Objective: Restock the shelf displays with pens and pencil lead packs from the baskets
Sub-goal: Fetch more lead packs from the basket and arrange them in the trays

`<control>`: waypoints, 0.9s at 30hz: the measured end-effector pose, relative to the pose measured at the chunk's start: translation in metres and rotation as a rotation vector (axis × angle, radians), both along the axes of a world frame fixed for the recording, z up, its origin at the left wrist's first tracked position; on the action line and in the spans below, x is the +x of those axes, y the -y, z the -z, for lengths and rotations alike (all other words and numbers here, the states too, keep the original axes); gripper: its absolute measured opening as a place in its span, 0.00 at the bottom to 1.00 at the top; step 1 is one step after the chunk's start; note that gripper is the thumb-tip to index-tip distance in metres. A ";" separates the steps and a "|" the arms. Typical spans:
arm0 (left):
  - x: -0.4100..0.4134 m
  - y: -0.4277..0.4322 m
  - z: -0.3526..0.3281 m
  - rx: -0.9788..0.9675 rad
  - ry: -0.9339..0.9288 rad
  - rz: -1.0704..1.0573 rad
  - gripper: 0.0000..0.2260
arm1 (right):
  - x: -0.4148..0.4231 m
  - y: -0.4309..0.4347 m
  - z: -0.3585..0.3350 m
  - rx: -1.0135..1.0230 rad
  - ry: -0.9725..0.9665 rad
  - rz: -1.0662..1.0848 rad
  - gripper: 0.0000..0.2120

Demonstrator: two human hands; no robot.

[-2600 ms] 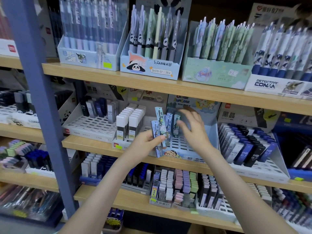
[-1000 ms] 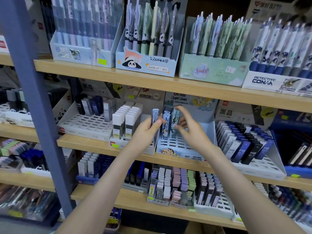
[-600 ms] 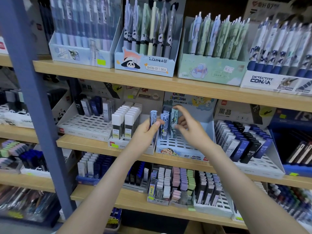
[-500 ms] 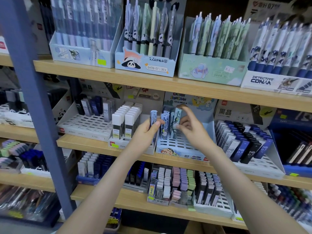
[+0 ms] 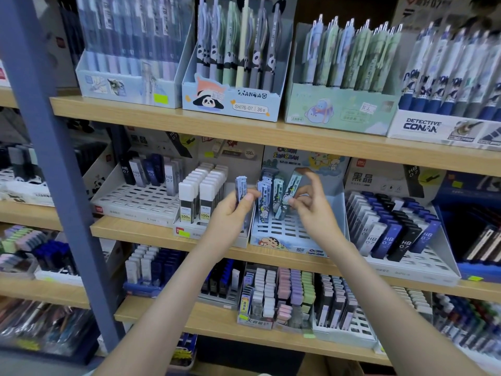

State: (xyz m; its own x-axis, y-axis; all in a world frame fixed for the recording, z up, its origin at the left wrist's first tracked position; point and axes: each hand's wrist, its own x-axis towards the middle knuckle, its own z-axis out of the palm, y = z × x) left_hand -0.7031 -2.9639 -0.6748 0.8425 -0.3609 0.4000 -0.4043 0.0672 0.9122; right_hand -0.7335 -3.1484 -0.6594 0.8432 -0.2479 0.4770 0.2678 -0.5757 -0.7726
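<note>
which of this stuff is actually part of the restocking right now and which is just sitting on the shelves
In the job:
- left hand, gripping a lead pack
- right hand, pinching a tilted lead pack
- cartoon display tray that the packs go into

Just sitting there:
- panda pen box
- Detective Conan pen box
- white-capped lead packs
- HB lead packs

A blue-grey upright post [image 5: 54,185] rises at the left, in front of pale wooden shelf boards [image 5: 244,128].
</note>
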 end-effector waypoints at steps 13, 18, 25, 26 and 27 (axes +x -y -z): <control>0.000 0.003 -0.003 -0.011 0.010 0.030 0.09 | 0.000 0.000 0.003 -0.318 -0.092 -0.121 0.27; 0.000 0.001 -0.001 -0.030 0.001 0.044 0.09 | 0.001 -0.004 0.014 -0.413 -0.061 -0.056 0.27; -0.005 -0.004 -0.002 -0.057 -0.033 0.063 0.09 | -0.005 -0.002 0.009 -0.477 0.000 0.042 0.26; -0.007 -0.005 -0.003 -0.051 -0.039 0.066 0.09 | -0.007 -0.004 0.007 -0.489 0.020 0.068 0.25; -0.009 -0.006 -0.004 -0.034 -0.043 0.077 0.10 | -0.011 -0.007 0.004 -0.487 0.049 0.079 0.24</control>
